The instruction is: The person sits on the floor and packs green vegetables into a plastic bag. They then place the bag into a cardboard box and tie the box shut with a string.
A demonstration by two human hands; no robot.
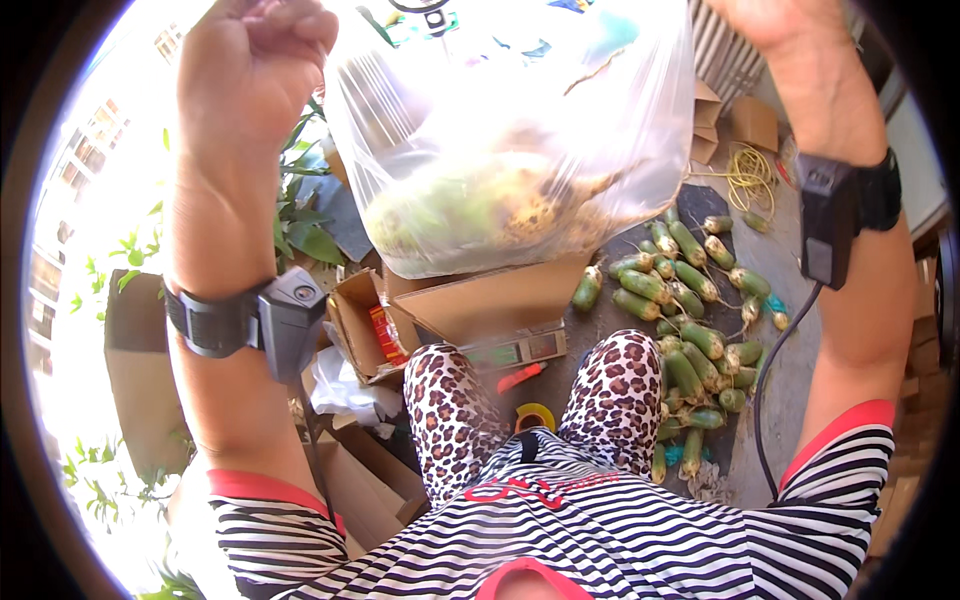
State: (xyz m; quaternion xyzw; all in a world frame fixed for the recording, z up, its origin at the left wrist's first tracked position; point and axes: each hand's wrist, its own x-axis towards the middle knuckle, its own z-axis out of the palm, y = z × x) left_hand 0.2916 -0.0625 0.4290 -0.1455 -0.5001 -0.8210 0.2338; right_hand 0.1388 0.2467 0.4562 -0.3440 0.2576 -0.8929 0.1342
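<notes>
A clear plastic bag (520, 200) hangs in front of me between my raised arms, bulging at the bottom with greenish and pale brown contents that blur through the film. At its upper left edge, my left hand (270, 40) is closed, fingers curled against the plastic. My right hand (785, 25) is lifted by the bag's upper right side; the top of the picture cuts off its fingers. Below and right of the bag, a pile of green radishes (690, 285) with pale ends lies on the grey surface.
Under the bag stands an open cardboard box (490, 305) beside a flat device with a small display (530, 347). A red-handled tool (522, 376) and a yellow tape roll (535, 415) lie between my knees. Yellow cord (750, 178) is coiled at the far right; leafy plants (300, 225) grow left.
</notes>
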